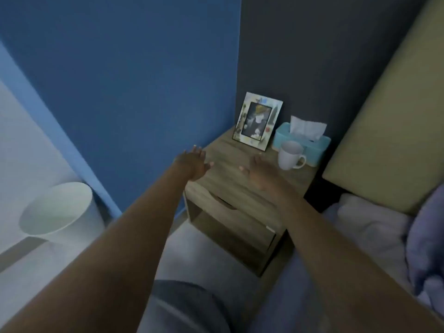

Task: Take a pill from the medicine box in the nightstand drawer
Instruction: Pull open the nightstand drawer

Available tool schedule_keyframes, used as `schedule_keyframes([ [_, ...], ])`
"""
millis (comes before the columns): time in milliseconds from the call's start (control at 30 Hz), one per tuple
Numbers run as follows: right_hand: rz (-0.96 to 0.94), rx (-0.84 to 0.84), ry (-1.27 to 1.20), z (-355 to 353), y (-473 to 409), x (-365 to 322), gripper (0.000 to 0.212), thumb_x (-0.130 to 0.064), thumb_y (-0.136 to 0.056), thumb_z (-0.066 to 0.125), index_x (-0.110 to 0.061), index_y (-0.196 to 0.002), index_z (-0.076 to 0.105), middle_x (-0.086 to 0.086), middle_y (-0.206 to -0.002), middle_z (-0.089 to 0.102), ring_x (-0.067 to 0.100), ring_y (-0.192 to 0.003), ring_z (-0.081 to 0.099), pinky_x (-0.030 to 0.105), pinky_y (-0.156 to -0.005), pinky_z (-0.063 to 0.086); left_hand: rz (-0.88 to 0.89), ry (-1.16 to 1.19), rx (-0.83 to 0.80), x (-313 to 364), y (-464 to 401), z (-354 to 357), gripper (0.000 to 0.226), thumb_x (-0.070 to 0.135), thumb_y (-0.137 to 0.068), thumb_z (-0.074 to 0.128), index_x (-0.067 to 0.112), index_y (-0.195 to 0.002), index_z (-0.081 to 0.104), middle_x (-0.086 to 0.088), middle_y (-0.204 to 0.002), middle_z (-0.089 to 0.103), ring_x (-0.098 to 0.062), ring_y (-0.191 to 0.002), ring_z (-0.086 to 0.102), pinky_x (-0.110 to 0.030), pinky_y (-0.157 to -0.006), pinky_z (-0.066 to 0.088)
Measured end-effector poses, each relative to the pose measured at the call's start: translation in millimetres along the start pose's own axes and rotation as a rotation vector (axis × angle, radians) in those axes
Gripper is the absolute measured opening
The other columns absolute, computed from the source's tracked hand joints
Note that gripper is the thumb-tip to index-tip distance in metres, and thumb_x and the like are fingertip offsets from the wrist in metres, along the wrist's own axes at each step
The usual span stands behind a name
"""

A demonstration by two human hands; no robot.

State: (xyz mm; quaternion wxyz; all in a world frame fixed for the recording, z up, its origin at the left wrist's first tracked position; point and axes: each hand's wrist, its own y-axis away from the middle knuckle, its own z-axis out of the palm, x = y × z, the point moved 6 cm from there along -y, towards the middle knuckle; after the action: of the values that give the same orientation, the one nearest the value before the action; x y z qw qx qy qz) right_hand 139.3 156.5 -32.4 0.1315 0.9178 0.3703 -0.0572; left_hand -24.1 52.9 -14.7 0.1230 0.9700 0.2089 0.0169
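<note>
A wooden nightstand (230,162) stands in the corner between a blue wall and the bed. Its drawer (230,212) is closed, with a dark cut-out grip at the top edge of its front. No medicine box or pill is visible. My left hand (193,164) hovers over the left edge of the nightstand top, fingers spread and empty. Over the middle of the top my right hand (258,171) is held flat, fingers apart, holding nothing. Both arms reach forward from the bottom of the view.
On the nightstand's back stand a picture frame (257,121), a teal tissue box (305,143) and a white mug (289,155). A white bin (60,210) sits on the floor at left. The bed with pillow (370,224) and beige headboard (394,131) lies at right.
</note>
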Motion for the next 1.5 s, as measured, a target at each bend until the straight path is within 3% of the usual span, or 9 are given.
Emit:
schedule_keyframes([
  [167,0.045,-0.074,-0.020,67.4,-16.0,23.8,0.068,-0.045,-0.102,0.019,0.000,-0.152,0.008,0.016,-0.162,0.006,0.028,-0.150,0.000,0.042,-0.122,0.008,0.064,-0.008,-0.126,20.4,-39.9,65.5,0.067,0.047,-0.100,0.015,0.007,-0.152,0.003,-0.009,-0.162,-0.003,-0.023,-0.149,-0.003,-0.043,-0.120,0.007],
  [333,-0.004,-0.037,0.002,112.5,-22.6,32.6,0.065,-0.042,-0.102,0.017,-0.002,-0.152,0.006,0.014,-0.162,0.002,0.026,-0.150,-0.005,0.042,-0.123,0.004,0.130,0.027,-0.136,28.9,-65.2,113.5,0.067,0.048,-0.100,0.016,0.008,-0.152,0.002,-0.010,-0.161,-0.002,-0.023,-0.149,-0.003,-0.043,-0.120,0.005],
  [600,0.018,0.068,0.014,143.2,-31.2,44.5,0.061,-0.040,-0.102,0.017,-0.008,-0.153,0.006,0.009,-0.163,0.001,0.022,-0.151,-0.005,0.042,-0.123,0.002,0.058,0.138,0.078,18.7,-65.9,158.1,0.070,0.054,-0.097,0.016,0.015,-0.152,-0.005,-0.006,-0.161,-0.010,-0.022,-0.148,-0.012,-0.046,-0.118,-0.004],
  [700,0.014,0.124,0.010,147.4,-33.1,47.7,0.062,-0.041,-0.101,0.016,-0.009,-0.153,0.008,0.008,-0.163,0.004,0.021,-0.151,-0.002,0.043,-0.123,0.004,-0.055,0.294,0.223,15.4,-53.6,171.3,0.069,0.050,-0.099,0.021,0.015,-0.152,-0.007,-0.005,-0.161,-0.011,-0.023,-0.147,-0.013,-0.045,-0.119,-0.002],
  [833,0.009,0.150,0.000,151.4,-36.2,51.0,0.063,-0.042,-0.100,0.016,-0.009,-0.153,0.007,0.008,-0.163,0.005,0.021,-0.151,-0.002,0.044,-0.123,0.005,-0.237,0.667,0.409,24.0,-42.6,195.2,0.068,0.042,-0.100,0.028,0.009,-0.152,-0.003,-0.008,-0.161,-0.006,-0.024,-0.148,-0.009,-0.040,-0.118,-0.001],
  [1000,0.010,0.160,0.003,153.4,-39.2,52.8,0.062,-0.041,-0.101,0.017,-0.010,-0.153,0.007,0.008,-0.163,0.005,0.021,-0.151,-0.001,0.043,-0.123,0.004,-0.431,1.168,0.303,46.0,-48.4,241.1,0.070,0.043,-0.100,0.028,0.009,-0.151,-0.006,-0.007,-0.161,-0.008,-0.017,-0.148,-0.008,-0.034,-0.118,-0.001],
  [1300,0.009,0.166,0.006,150.2,-37.8,51.6,0.061,-0.040,-0.102,0.020,-0.011,-0.154,0.005,0.007,-0.163,0.004,0.020,-0.151,-0.002,0.043,-0.123,0.005,-0.477,1.433,0.373,50.2,-63.9,233.9,0.063,0.031,-0.101,0.032,0.004,-0.151,0.004,-0.012,-0.160,0.011,-0.024,-0.148,0.010,-0.038,-0.121,0.010],
  [1500,0.012,0.165,0.007,150.3,-38.1,51.0,0.061,-0.039,-0.101,0.021,-0.010,-0.153,0.006,0.007,-0.163,0.004,0.019,-0.151,-0.002,0.042,-0.123,0.003,-0.449,1.526,0.391,51.4,-64.8,235.4,0.064,0.033,-0.101,0.031,0.006,-0.151,-0.001,-0.011,-0.160,0.010,-0.026,-0.147,0.013,-0.040,-0.121,0.012],
])
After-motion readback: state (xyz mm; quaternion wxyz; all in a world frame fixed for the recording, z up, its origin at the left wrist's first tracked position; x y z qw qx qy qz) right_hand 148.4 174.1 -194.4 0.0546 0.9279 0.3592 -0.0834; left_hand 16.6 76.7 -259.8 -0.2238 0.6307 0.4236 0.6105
